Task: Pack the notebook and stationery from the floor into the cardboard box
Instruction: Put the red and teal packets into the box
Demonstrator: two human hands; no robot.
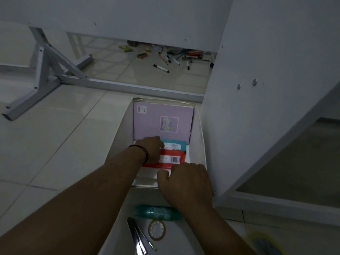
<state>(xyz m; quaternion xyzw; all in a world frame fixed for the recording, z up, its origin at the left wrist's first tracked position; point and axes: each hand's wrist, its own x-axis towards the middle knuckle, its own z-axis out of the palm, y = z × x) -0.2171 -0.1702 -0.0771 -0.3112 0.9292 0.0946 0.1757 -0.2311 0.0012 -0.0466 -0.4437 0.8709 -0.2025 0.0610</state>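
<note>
While both arms reach into the cardboard box point(200, 126), I read my right hand point(185, 181) curled at its near edge; what it grips I cannot tell. My left hand point(152, 148) presses flat on the red packet point(173, 158). Beyond lies the lilac notebook point(161, 120); markers point(174, 58) remain on the floor point(55, 135).
</note>
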